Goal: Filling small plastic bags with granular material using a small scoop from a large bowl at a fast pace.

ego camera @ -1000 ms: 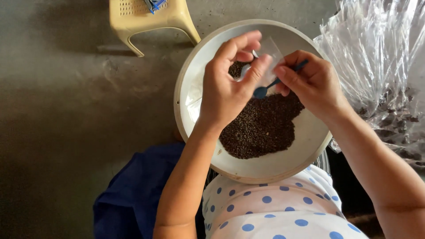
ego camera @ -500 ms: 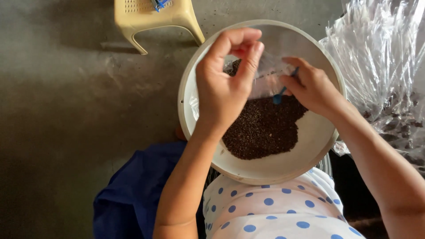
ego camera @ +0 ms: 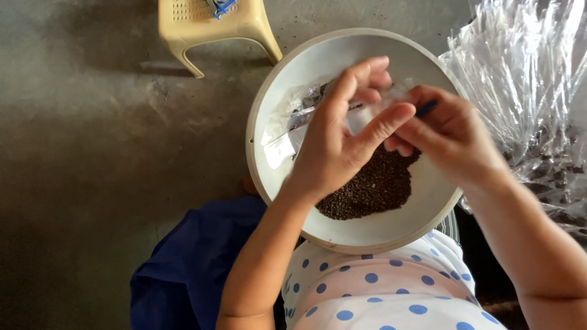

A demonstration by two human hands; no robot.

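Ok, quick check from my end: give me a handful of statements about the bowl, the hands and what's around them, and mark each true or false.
1. The white bowl holds a pile of small dark grains. True.
2. The left hand rests flat on the floor. False: it is raised over the bowl, fingers pinching a small clear plastic bag.
3. The right hand holds a blue item. True; only its tip shows, so its kind cannot be told.
4. A red stool stands above the bowl. False: the plastic stool is pale yellow.
5. Crumpled clear plastic sheeting lies to the right of the bowl. True.
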